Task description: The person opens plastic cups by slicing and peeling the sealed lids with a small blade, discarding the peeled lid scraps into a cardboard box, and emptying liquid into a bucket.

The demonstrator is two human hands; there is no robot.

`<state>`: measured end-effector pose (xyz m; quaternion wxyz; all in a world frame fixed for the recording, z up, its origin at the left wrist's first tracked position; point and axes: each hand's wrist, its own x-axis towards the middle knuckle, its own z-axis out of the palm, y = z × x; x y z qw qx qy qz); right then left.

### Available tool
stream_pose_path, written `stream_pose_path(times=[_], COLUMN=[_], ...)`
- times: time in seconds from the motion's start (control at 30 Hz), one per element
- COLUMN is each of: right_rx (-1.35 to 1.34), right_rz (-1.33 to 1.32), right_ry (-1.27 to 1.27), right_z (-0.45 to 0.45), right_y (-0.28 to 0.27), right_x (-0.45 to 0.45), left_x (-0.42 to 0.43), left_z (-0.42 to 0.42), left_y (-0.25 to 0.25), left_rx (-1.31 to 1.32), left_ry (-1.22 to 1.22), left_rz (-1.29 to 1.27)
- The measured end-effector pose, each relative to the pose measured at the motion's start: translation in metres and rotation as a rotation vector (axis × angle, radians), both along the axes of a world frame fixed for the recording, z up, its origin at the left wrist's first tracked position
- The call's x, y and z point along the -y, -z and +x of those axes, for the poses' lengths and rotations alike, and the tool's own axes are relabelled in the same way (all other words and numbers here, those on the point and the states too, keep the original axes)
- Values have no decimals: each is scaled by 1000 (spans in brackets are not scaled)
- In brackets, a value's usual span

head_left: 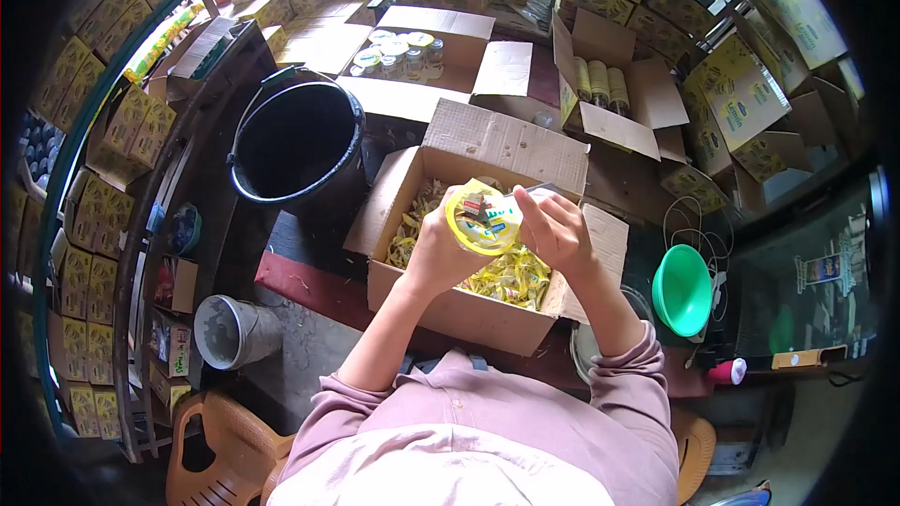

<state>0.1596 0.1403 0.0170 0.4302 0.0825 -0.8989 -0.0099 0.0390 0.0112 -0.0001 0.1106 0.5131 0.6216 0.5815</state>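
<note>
My left hand (438,248) is wrapped round a clear, yellow-rimmed jar (487,242) with a printed label on it. The jar is tilted towards me, and a shiny brown and silver patch shows on its face. Fingers pinched, my right hand (557,232) is at the jar's right edge. A thin greyish piece shows by its fingertips, too small to name. Below both hands stands an open cardboard box (450,314) filled with small yellow-wrapped packets (511,276).
A black bucket (246,155) stands to the left, a grey bucket (267,342) lower down. Behind are a box of lidded jars (412,52) and a box of yellow rolls (600,84). A green bowl (682,290) lies right. Stacked cartons (89,281) line the left.
</note>
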Motion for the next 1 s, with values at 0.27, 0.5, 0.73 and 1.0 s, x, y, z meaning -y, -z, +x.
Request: stream_pose_path(times=[0.27, 0.5, 0.73, 1.0], right_rx=[-50, -68, -80, -128], right_rz=[3, -1, -32, -62], right_ry=[-100, -155, -193, -240], right_z=[1, 4, 5, 3], right_y=[4, 9, 11, 12], right_x=[-1, -2, -1, 2], left_x=[8, 8, 1, -17], left_z=[-11, -18, -29, -26], left_y=[1, -8, 3, 18], left_rx=[160, 404, 536, 801], left_ry=[273, 617, 956, 1443], left_rz=[-77, -147, -373, -348])
